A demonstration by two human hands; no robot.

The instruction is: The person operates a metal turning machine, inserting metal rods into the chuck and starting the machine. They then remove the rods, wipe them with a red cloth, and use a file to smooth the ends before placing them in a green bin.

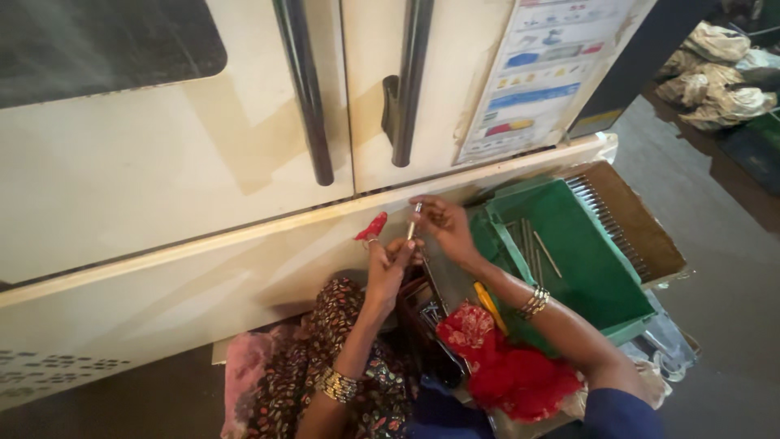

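Nearest you, a crumpled red cloth [508, 370] lies in your lap, right of the dark patterned fabric [325, 358] over your knee. Just beyond it, your left hand [388, 264] and right hand [443, 228] meet, fingers pinched together on a thin metal rod with a pale tip [413, 221]. Its long axis runs near to far, tip pointing away from you towards the machine. A small red scrap [372, 226] sticks up beside your left thumb. To the right sits a green plastic tray [585, 252] holding slim sticks [532, 248]. Farthest stands the cream metal cabinet [162, 179] with two dark handles [305, 89].
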